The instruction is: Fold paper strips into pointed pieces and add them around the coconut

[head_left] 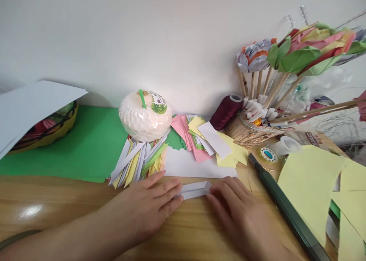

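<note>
A folded white paper strip (194,191) lies flat on the desk (71,200), directly between the two hands and reaching from one to the other. The left hand (151,202) is palm down, its fingers stretched out with their tips on the strip's left end. The right hand (240,207) is at the other end, fingers bent and thumb close to the edge; whether it pinches the paper or only presses it, I cannot tell.

Just beyond the left hand sits a bundle of folded strips (137,161), in white, yellow and green. Behind it stands a shiny white rounded object (137,120) bearing a label (159,104) with a green palm picture and dark characters too small to read. To the right, near a turquoise-centred spool (268,154), a packet (310,138) carries pale writing on a dark brown patch, also illegible.
</note>
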A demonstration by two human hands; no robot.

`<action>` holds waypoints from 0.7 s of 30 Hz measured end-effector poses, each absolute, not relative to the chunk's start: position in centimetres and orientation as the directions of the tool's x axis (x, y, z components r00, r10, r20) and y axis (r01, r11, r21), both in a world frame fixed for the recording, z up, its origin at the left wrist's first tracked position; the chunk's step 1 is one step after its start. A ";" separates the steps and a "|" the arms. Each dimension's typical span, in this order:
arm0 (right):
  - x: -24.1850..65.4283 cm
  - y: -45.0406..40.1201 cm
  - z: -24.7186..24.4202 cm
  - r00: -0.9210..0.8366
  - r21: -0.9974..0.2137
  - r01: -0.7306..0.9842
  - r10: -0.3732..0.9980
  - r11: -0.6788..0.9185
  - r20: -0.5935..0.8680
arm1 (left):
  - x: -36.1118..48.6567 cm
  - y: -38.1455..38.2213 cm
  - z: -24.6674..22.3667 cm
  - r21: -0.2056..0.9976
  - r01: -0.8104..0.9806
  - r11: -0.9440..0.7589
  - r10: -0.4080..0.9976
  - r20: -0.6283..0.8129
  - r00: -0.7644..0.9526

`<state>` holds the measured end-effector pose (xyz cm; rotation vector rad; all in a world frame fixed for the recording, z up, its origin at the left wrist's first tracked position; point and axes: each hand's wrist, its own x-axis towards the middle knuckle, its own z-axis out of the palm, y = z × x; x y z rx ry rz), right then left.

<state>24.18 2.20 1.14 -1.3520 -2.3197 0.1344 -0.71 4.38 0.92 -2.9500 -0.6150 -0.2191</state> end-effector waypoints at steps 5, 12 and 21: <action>23.8 2.7 0.7 -0.383 -0.364 0.820 0.896 0.441 0.224 | -0.7 4.1 0.8 -0.091 0.415 -0.905 0.399 0.151 0.904; 23.4 2.6 -0.1 -0.416 -0.192 0.865 0.877 0.463 0.238 | -1.0 4.2 0.6 -0.039 0.424 -0.905 0.416 0.134 0.899; 23.4 2.6 -0.4 -0.445 -0.123 0.868 0.864 0.481 0.237 | -1.7 5.7 2.4 0.051 0.373 -0.926 0.374 -0.001 0.928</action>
